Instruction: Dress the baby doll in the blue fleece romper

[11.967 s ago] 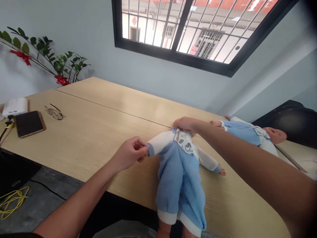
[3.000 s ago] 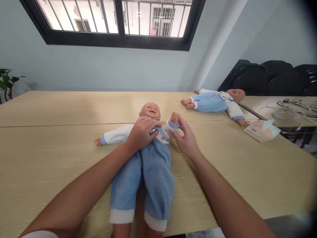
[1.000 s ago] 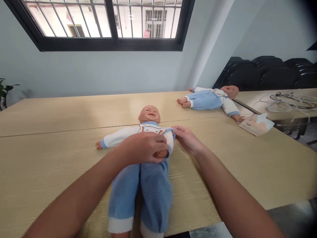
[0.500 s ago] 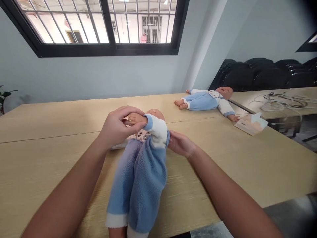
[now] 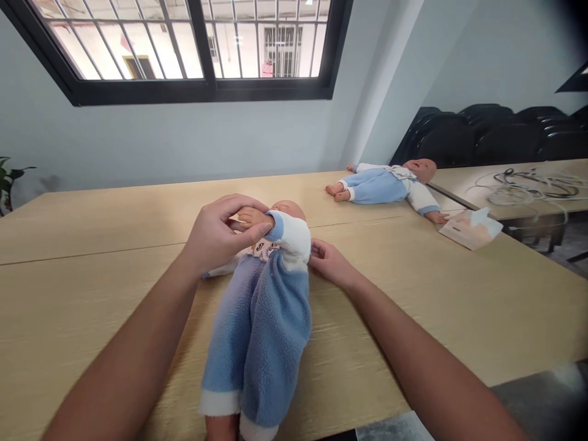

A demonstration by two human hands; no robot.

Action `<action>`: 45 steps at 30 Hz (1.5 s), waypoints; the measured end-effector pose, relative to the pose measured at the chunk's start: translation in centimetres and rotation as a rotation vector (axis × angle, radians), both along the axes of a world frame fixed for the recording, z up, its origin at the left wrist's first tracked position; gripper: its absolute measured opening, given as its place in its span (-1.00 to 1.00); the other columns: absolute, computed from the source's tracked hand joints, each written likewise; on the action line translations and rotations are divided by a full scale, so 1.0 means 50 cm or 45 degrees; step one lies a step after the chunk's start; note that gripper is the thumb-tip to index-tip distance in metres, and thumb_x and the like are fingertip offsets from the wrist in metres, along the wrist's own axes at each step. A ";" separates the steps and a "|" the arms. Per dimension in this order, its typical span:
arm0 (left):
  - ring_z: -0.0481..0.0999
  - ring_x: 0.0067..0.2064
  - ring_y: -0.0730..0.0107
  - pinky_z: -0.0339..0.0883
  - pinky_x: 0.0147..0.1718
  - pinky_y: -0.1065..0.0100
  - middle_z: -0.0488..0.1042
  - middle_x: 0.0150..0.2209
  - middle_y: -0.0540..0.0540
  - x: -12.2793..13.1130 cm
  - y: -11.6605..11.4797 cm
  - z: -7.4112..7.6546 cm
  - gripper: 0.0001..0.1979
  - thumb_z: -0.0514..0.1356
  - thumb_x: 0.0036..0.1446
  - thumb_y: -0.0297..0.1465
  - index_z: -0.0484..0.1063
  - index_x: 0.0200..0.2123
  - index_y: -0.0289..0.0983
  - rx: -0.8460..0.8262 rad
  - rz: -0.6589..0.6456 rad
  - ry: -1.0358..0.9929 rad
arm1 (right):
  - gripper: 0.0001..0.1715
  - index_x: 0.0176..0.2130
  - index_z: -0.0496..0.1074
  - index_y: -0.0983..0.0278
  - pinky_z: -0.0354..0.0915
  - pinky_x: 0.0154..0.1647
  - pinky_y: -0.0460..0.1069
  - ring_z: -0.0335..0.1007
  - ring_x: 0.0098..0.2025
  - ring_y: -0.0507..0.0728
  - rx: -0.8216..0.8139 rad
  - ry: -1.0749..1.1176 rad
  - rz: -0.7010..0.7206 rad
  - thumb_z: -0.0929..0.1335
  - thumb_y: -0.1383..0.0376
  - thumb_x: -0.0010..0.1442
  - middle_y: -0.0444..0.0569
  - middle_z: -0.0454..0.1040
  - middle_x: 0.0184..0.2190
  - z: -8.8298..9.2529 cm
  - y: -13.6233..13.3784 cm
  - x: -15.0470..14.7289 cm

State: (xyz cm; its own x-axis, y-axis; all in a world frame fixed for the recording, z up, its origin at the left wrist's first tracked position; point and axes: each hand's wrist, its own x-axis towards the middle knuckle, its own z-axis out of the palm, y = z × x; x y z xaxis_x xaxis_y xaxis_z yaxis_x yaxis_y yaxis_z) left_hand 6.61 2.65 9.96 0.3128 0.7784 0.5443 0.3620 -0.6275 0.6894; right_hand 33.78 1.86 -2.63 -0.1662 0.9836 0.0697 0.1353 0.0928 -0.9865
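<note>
A baby doll (image 5: 275, 318) in a blue and white fleece outfit lies on the wooden table, its feet toward me and its head at the far end. My left hand (image 5: 225, 236) is closed around the doll's hand and wrist, holding that arm bent across the chest. My right hand (image 5: 331, 262) is at the doll's side, by the white sleeve and upper back. Its fingertips go out of sight behind the doll, so I cannot make out what they grip.
A second baby doll (image 5: 383, 182) in similar clothes lies at the back right. Close to its hand stands a tissue box (image 5: 471, 229). Coiled cables (image 5: 535, 187) lie on another table, with stacked black chairs (image 5: 493, 135) behind. A barred window (image 5: 202, 92) is above the table.
My right hand has shifted slightly at the doll's side, its fingers drawing closer together. The left hand keeps its hold on the doll's arm. The view has moved a little.
</note>
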 end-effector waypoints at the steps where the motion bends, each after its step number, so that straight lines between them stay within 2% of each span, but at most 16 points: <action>1: 0.58 -0.15 0.26 0.47 -0.25 0.34 0.62 -0.13 -0.11 0.001 -0.002 0.001 -0.72 0.34 0.08 -0.25 0.61 -0.14 -0.24 0.010 -0.001 0.011 | -0.68 -0.13 0.57 0.17 0.27 -0.25 0.04 0.38 -0.33 0.15 0.068 -0.135 -0.077 0.53 0.18 0.09 -0.09 0.59 -0.32 -0.001 -0.001 -0.001; 4: 0.58 -0.14 0.26 0.47 -0.20 0.33 0.62 -0.13 -0.09 0.004 -0.008 0.004 -0.75 0.33 0.08 -0.29 0.61 -0.16 -0.23 0.070 -0.017 0.062 | -0.81 -0.22 0.56 0.16 0.13 -0.36 0.00 0.25 -0.43 0.11 0.274 -0.444 -0.367 0.49 0.17 0.13 -0.12 0.51 -0.44 -0.005 -0.003 0.000; 7: 0.58 -0.11 0.25 0.46 -0.16 0.32 0.63 -0.14 -0.09 0.008 -0.015 0.004 -0.76 0.33 0.09 -0.30 0.60 -0.15 -0.22 0.148 -0.054 0.125 | -0.82 -0.34 0.53 0.17 0.10 -0.37 0.01 0.23 -0.44 0.12 0.381 -0.454 -0.549 0.45 0.12 0.18 -0.11 0.46 -0.50 -0.009 0.000 0.001; 10: 0.58 -0.08 0.26 0.47 -0.17 0.33 0.62 -0.12 -0.08 0.019 -0.030 0.000 -0.74 0.35 0.11 -0.30 0.58 -0.12 -0.21 0.235 -0.171 0.169 | -0.72 -0.23 0.54 0.16 0.15 -0.40 0.01 0.26 -0.45 0.11 0.243 -0.174 -0.443 0.41 0.02 0.23 -0.12 0.49 -0.46 -0.017 0.008 0.002; 13: 0.58 -0.08 0.28 0.47 -0.08 0.30 0.62 -0.13 -0.07 0.040 -0.054 -0.009 -0.76 0.35 0.14 -0.33 0.55 -0.10 -0.20 0.315 -0.345 0.244 | -0.63 -0.13 0.53 0.16 0.19 -0.44 0.00 0.30 -0.48 0.10 0.042 0.122 -0.294 0.42 -0.03 0.20 -0.11 0.55 -0.40 -0.025 0.016 0.004; 16: 0.57 -0.10 0.28 0.46 -0.04 0.25 0.60 -0.12 -0.08 0.068 -0.086 -0.026 -0.79 0.33 0.20 -0.28 0.54 -0.11 -0.18 0.359 -0.446 0.413 | -0.68 -0.25 0.56 0.20 0.28 -0.35 0.02 0.40 -0.35 0.15 0.107 0.106 -0.397 0.44 0.02 0.16 -0.05 0.59 -0.34 -0.024 0.019 0.008; 20: 0.55 -0.12 0.24 0.45 -0.13 0.23 0.57 -0.15 -0.08 0.102 -0.121 -0.055 -0.79 0.30 0.25 -0.22 0.53 -0.11 -0.18 0.478 -0.533 0.655 | -0.72 -0.31 0.55 0.21 0.33 -0.24 0.04 0.43 -0.26 0.18 0.181 0.061 -0.506 0.44 0.04 0.17 -0.06 0.59 -0.33 -0.015 0.016 0.010; 24: 0.53 -0.11 0.24 0.44 -0.19 0.25 0.55 -0.15 -0.07 0.115 -0.130 -0.071 -0.76 0.29 0.27 -0.19 0.52 -0.09 -0.19 0.527 -0.568 0.742 | -0.68 -0.25 0.56 0.17 0.36 -0.20 0.04 0.46 -0.22 0.18 0.059 0.211 -0.330 0.45 0.00 0.16 -0.09 0.61 -0.27 -0.014 0.020 0.014; 28: 0.52 -0.10 0.26 0.43 -0.08 0.22 0.54 -0.16 -0.06 0.109 -0.123 -0.070 -0.77 0.26 0.30 -0.18 0.51 -0.09 -0.19 0.493 -0.560 0.728 | -0.64 -0.21 0.55 0.15 0.38 -0.17 0.04 0.49 -0.19 0.18 -0.033 0.348 -0.268 0.51 0.00 0.08 -0.10 0.62 -0.22 -0.016 0.023 0.021; 30: 0.52 -0.10 0.27 0.43 -0.03 0.21 0.54 -0.16 -0.05 0.105 -0.121 -0.068 -0.77 0.25 0.30 -0.19 0.50 -0.10 -0.19 0.486 -0.559 0.713 | -0.62 -0.19 0.56 0.14 0.39 -0.11 0.05 0.50 -0.14 0.19 -0.011 0.371 -0.256 0.53 0.00 0.06 -0.09 0.63 -0.17 -0.013 0.020 0.023; 33: 0.52 -0.10 0.27 0.42 -0.03 0.21 0.54 -0.16 -0.05 0.103 -0.121 -0.067 -0.78 0.25 0.30 -0.19 0.50 -0.10 -0.18 0.483 -0.560 0.712 | -0.58 -0.14 0.59 0.16 0.38 0.01 0.09 0.50 -0.05 0.23 -0.030 0.411 -0.093 0.48 -0.06 0.14 -0.03 0.63 -0.11 -0.003 0.012 0.026; 36: 0.52 -0.10 0.27 0.42 -0.09 0.24 0.55 -0.15 -0.05 0.104 -0.124 -0.067 -0.78 0.27 0.29 -0.18 0.51 -0.10 -0.17 0.465 -0.577 0.742 | -0.59 -0.18 0.60 0.19 0.38 0.00 0.10 0.50 -0.07 0.23 -0.118 0.395 0.023 0.48 -0.05 0.14 -0.02 0.63 -0.15 0.007 0.006 0.035; 39: 0.53 -0.09 0.25 0.43 -0.12 0.24 0.56 -0.14 -0.06 0.103 -0.124 -0.064 -0.77 0.28 0.28 -0.17 0.52 -0.10 -0.16 0.455 -0.590 0.761 | -0.63 -0.21 0.58 0.18 0.37 -0.05 0.06 0.49 -0.11 0.20 -0.137 0.318 0.018 0.54 0.01 0.07 -0.06 0.62 -0.16 0.016 0.005 0.050; 42: 0.54 -0.09 0.24 0.43 -0.14 0.24 0.56 -0.16 -0.06 0.100 -0.123 -0.060 -0.77 0.29 0.27 -0.18 0.52 -0.10 -0.17 0.458 -0.599 0.735 | -0.65 -0.25 0.53 0.20 0.33 -0.09 0.03 0.45 -0.14 0.16 -0.009 0.180 -0.024 0.55 0.05 0.07 -0.08 0.57 -0.23 0.022 0.007 0.062; 45: 0.55 -0.09 0.23 0.43 -0.16 0.24 0.56 -0.18 -0.06 0.097 -0.123 -0.054 -0.78 0.31 0.25 -0.21 0.52 -0.11 -0.18 0.446 -0.607 0.691 | -0.67 -0.31 0.47 0.21 0.28 -0.22 -0.01 0.37 -0.26 0.10 0.113 0.058 -0.098 0.54 0.07 0.07 -0.11 0.50 -0.31 0.023 0.009 0.062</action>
State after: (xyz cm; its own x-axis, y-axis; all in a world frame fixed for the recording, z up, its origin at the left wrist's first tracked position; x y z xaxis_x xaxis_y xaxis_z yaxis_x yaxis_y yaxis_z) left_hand 11.44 -3.51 7.25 0.8597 0.3062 0.4090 0.2284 -0.9464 0.2284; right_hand 36.87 2.32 -1.50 -0.0850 0.9829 0.1631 0.1008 0.1714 -0.9800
